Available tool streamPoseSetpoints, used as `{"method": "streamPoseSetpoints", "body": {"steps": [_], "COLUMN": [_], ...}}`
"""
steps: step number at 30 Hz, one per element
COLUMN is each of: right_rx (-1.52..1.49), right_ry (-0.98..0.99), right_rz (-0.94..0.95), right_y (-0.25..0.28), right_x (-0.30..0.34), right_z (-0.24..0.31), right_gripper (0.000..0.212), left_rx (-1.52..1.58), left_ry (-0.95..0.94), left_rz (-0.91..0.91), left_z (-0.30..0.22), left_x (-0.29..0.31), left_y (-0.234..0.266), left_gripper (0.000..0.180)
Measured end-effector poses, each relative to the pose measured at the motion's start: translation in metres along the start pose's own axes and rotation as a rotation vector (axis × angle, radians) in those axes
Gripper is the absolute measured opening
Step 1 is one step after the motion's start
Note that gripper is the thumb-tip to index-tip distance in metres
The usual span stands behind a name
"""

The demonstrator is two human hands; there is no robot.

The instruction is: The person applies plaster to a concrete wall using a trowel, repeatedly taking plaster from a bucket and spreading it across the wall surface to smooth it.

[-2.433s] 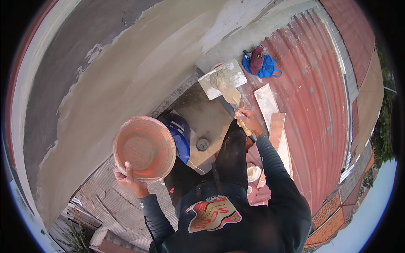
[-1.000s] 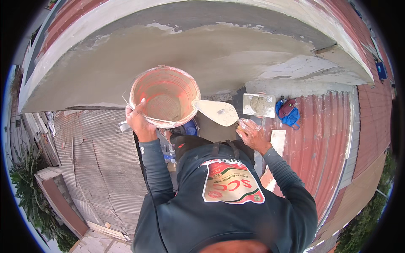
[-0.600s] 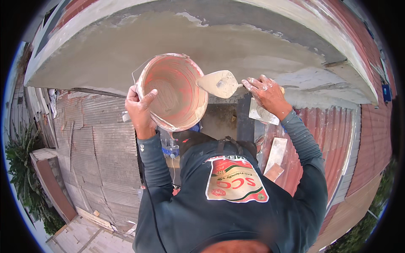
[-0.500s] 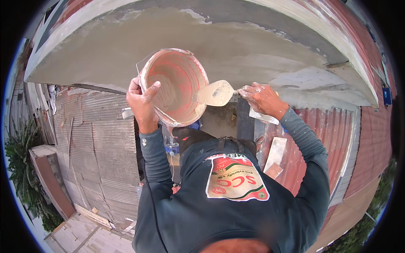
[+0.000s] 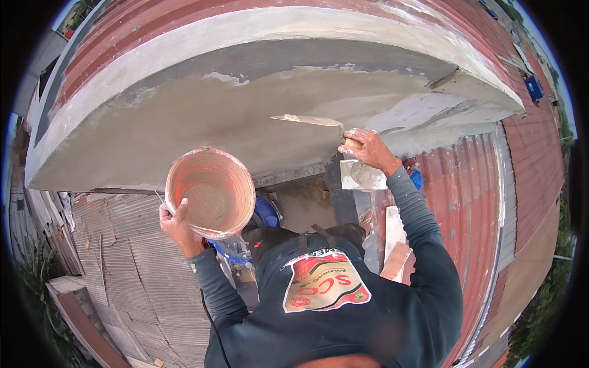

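Observation:
My left hand (image 5: 179, 230) grips the rim of a reddish bucket (image 5: 243, 184), with the thumb over the edge. The bucket tilts toward me, its inside smeared with plaster and a grey-beige layer at the bottom. In my right hand (image 5: 373, 149) is a trowel (image 5: 313, 121), held closed by its wooden handle. Its blade points left, seen nearly edge-on, with beige plaster on top, apart from the bucket. Beyond both hands stretches a plastered concrete surface (image 5: 184, 126), smooth beige with a darker grey band and white patches.
Under my right hand shows a pale plate (image 5: 363, 176) smeared with plaster. Grey corrugated sheets (image 5: 135, 264) lie at the left, red ones (image 5: 460, 202) at the right. Pale and brown board pieces (image 5: 396, 260) and blue containers (image 5: 265, 211) are below. A dark cable (image 5: 213, 325) runs along my left arm.
The trowel has come away from the bucket rim and turned from flat to nearly edge-on. The bucket has moved left and nearer to me. The whole view has shifted too.

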State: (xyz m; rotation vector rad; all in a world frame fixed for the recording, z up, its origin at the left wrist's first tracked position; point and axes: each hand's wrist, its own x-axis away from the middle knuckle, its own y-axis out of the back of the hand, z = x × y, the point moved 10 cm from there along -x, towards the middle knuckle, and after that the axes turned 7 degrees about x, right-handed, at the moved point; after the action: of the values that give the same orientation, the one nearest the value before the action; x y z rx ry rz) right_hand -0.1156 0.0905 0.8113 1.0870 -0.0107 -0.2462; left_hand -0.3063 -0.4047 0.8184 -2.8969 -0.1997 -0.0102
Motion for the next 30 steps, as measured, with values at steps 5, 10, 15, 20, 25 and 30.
{"method": "streamPoseSetpoints", "body": {"steps": [5, 10, 15, 20, 25, 30], "right_rx": [0.146, -0.005, -0.039, 0.279, 0.446, 0.248], "right_ry": [0.007, -0.072, -0.43, -0.004, -0.012, 0.032], "right_rz": [0.146, 0.258, 0.378, 0.157, 0.142, -0.2], "right_y": [-0.019, 0.003, 0.036, 0.002, -0.037, 0.052], "right_x": [-0.054, -0.102, -0.044, -0.029, -0.073, -0.06], "right_z": [-0.084, -0.118, -0.162, -0.128, -0.093, -0.03], "right_gripper": [0.049, 0.047, 0.038, 0.04, 0.041, 0.033], "left_rx": [-0.005, -0.059, -0.036, -0.083, -0.072, 0.015], "left_ry": [0.042, 0.079, 0.117, 0.146, 0.136, 0.165], "left_rz": [-0.05, -0.134, -0.233, -0.234, -0.18, -0.177], "left_z": [0.0, -0.005, -0.014, -0.003, 0.007, 0.001], "left_x": [0.003, 0.017, 0.037, 0.038, 0.026, 0.035], "left_y": [0.031, 0.06, 0.087, 0.092, 0.084, 0.076], "left_gripper": [0.024, 0.023, 0.021, 0.022, 0.023, 0.022]}}
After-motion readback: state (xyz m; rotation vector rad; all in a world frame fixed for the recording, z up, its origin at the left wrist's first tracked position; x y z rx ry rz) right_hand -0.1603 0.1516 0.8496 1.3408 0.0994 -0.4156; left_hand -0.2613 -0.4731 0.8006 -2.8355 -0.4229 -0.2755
